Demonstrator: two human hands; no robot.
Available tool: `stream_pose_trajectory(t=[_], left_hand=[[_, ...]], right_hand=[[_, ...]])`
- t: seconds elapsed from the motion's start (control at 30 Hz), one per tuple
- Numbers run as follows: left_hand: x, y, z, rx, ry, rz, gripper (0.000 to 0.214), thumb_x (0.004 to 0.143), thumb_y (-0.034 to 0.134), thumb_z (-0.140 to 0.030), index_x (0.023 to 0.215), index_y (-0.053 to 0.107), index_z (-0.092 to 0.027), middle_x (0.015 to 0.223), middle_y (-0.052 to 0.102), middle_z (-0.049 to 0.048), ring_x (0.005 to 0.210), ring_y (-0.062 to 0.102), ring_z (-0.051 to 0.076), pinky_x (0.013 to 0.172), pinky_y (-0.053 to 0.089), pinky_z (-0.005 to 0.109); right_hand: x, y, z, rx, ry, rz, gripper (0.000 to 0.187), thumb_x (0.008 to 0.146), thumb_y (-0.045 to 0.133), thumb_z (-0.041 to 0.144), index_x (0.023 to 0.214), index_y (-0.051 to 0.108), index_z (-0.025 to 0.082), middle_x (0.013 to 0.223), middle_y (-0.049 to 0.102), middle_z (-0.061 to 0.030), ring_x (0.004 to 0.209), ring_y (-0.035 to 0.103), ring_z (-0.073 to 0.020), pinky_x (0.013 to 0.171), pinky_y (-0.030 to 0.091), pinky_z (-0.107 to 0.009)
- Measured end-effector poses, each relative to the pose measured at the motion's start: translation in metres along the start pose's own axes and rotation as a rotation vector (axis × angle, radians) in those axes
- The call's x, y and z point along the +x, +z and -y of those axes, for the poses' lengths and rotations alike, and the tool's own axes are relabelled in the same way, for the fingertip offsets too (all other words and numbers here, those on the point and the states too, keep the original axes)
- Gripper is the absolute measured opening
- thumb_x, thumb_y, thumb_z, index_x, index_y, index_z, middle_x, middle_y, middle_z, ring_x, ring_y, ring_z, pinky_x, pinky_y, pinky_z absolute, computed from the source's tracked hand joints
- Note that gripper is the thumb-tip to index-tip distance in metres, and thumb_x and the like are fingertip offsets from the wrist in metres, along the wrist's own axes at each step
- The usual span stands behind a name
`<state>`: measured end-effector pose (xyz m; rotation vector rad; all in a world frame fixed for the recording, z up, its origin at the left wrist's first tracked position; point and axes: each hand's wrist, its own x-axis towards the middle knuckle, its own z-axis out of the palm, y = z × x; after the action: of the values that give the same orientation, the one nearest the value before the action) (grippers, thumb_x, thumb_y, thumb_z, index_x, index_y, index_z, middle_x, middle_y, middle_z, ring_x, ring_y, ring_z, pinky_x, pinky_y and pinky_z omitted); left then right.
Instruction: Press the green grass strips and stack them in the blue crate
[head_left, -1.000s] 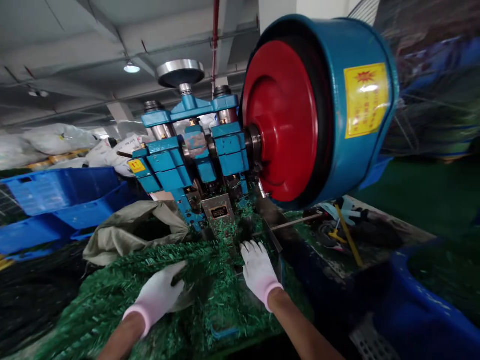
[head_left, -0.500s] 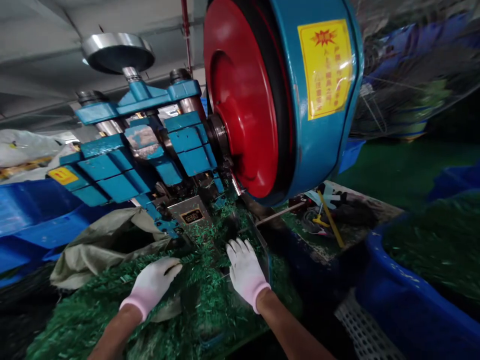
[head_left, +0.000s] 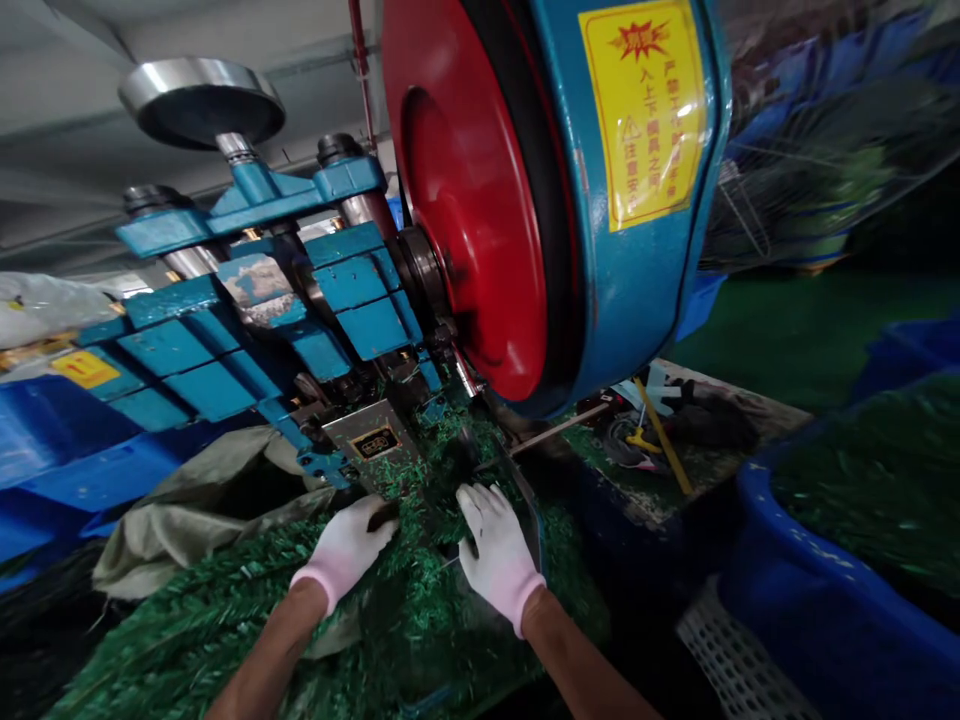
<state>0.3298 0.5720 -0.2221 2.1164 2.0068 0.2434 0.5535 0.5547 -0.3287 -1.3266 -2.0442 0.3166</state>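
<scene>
Both of my hands wear white gloves with pink cuffs. My left hand is at the front of the press bed, with thumb and fingers curled towards each other beside green plastic strands. What lies between its fingertips, if anything, is hidden. To its right, my right hand rests palm down with the fingers stretched forward and the thumb apart, among green scraps near a clear plate edge. A blue press stands just beyond the hands, its metal plate with a black label close to my left fingers.
A large red flywheel under a blue guard with a yellow warning sign rises above my right hand. Green artificial branches lie at lower left. A blue tub stands on the right, and a board with tools behind it.
My left hand has moved right and slightly forward, closer to the metal plate and my right hand. My right thumb now shows apart from the fingers. The view has shifted a little.
</scene>
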Motion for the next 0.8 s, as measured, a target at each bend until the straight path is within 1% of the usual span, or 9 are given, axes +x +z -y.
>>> stream_pose_trajectory(t=[0.1, 0.23, 0.33, 0.4, 0.5, 0.53, 0.63, 0.7, 0.8], left_hand=[[-0.017, -0.013, 0.005, 0.002, -0.162, -0.003, 0.047, 0.079, 0.059, -0.027, 0.125, 0.065, -0.019, 0.126, 0.073, 0.0074, 0.118, 0.068, 0.024, 0.103, 0.05, 0.031], [-0.025, -0.009, 0.008, -0.012, -0.296, -0.044, 0.032, 0.085, 0.051, -0.023, 0.111, 0.07, -0.018, 0.118, 0.076, 0.0079, 0.113, 0.069, 0.025, 0.099, 0.05, 0.033], [-0.013, 0.003, 0.005, -0.11, -0.28, -0.002, 0.031, 0.085, 0.051, -0.019, 0.105, 0.074, -0.014, 0.115, 0.077, 0.0102, 0.113, 0.069, 0.025, 0.101, 0.048, 0.032], [-0.003, 0.01, 0.002, -0.181, -0.238, 0.056, 0.032, 0.081, 0.051, -0.014, 0.101, 0.077, -0.013, 0.105, 0.079, 0.0089, 0.105, 0.071, 0.023, 0.094, 0.05, 0.028], [0.009, 0.013, -0.003, -0.25, -0.19, 0.124, 0.031, 0.077, 0.052, -0.01, 0.093, 0.079, -0.012, 0.087, 0.08, 0.0047, 0.089, 0.074, 0.019, 0.079, 0.052, 0.023], [0.011, 0.012, -0.005, -0.262, -0.183, 0.13, 0.031, 0.077, 0.053, -0.01, 0.091, 0.079, -0.012, 0.084, 0.08, 0.004, 0.086, 0.073, 0.019, 0.075, 0.051, 0.023], [0.012, 0.01, -0.008, -0.267, -0.17, 0.106, 0.031, 0.075, 0.051, -0.007, 0.086, 0.079, -0.011, 0.078, 0.078, 0.0026, 0.079, 0.072, 0.017, 0.069, 0.049, 0.022], [0.011, 0.009, -0.009, -0.257, -0.162, 0.087, 0.031, 0.073, 0.051, -0.006, 0.083, 0.08, -0.012, 0.075, 0.077, 0.0023, 0.08, 0.071, 0.017, 0.069, 0.048, 0.022], [0.009, 0.008, -0.01, -0.246, -0.161, 0.077, 0.031, 0.073, 0.054, -0.007, 0.083, 0.081, -0.015, 0.078, 0.078, 0.0026, 0.084, 0.071, 0.017, 0.073, 0.048, 0.022]], right_hand=[[0.001, -0.001, 0.001, -0.022, -0.01, 0.002, 0.051, 0.093, 0.051, 0.025, 0.142, 0.057, 0.01, 0.152, 0.053, -0.013, 0.144, 0.044, -0.0279, 0.128, 0.027, -0.05], [-0.002, -0.002, 0.004, -0.083, -0.009, 0.03, 0.048, 0.097, 0.048, 0.028, 0.141, 0.059, 0.01, 0.154, 0.051, -0.0121, 0.145, 0.043, -0.0299, 0.128, 0.027, -0.051], [-0.008, 0.0, 0.004, -0.096, 0.0, 0.026, 0.048, 0.097, 0.046, 0.025, 0.14, 0.06, 0.011, 0.155, 0.05, -0.0107, 0.145, 0.042, -0.0301, 0.128, 0.026, -0.051], [-0.011, -0.002, 0.004, -0.07, 0.022, -0.022, 0.046, 0.095, 0.048, 0.023, 0.137, 0.063, 0.013, 0.154, 0.051, -0.0107, 0.143, 0.045, -0.0292, 0.127, 0.03, -0.05], [0.001, -0.016, 0.005, -0.037, 0.138, -0.11, 0.048, 0.096, 0.043, 0.017, 0.14, 0.06, 0.012, 0.151, 0.054, -0.0123, 0.138, 0.052, -0.0235, 0.121, 0.04, -0.04], [0.009, -0.024, 0.007, -0.062, 0.175, -0.087, 0.05, 0.097, 0.038, 0.015, 0.143, 0.057, 0.012, 0.15, 0.055, -0.0129, 0.137, 0.053, -0.0211, 0.119, 0.042, -0.035], [0.043, -0.05, 0.015, -0.224, 0.145, 0.175, 0.052, 0.096, 0.033, 0.01, 0.142, 0.059, 0.014, 0.143, 0.061, -0.013, 0.129, 0.061, -0.021, 0.109, 0.05, -0.032], [0.066, -0.065, 0.021, -0.316, 0.047, 0.366, 0.044, 0.092, 0.043, 0.01, 0.126, 0.071, 0.015, 0.127, 0.071, -0.0136, 0.114, 0.069, -0.0268, 0.099, 0.055, -0.037], [0.092, -0.08, 0.027, -0.371, -0.05, 0.551, 0.027, 0.085, 0.059, 0.019, 0.101, 0.08, 0.017, 0.101, 0.078, -0.0131, 0.097, 0.074, -0.0301, 0.084, 0.057, -0.036]])
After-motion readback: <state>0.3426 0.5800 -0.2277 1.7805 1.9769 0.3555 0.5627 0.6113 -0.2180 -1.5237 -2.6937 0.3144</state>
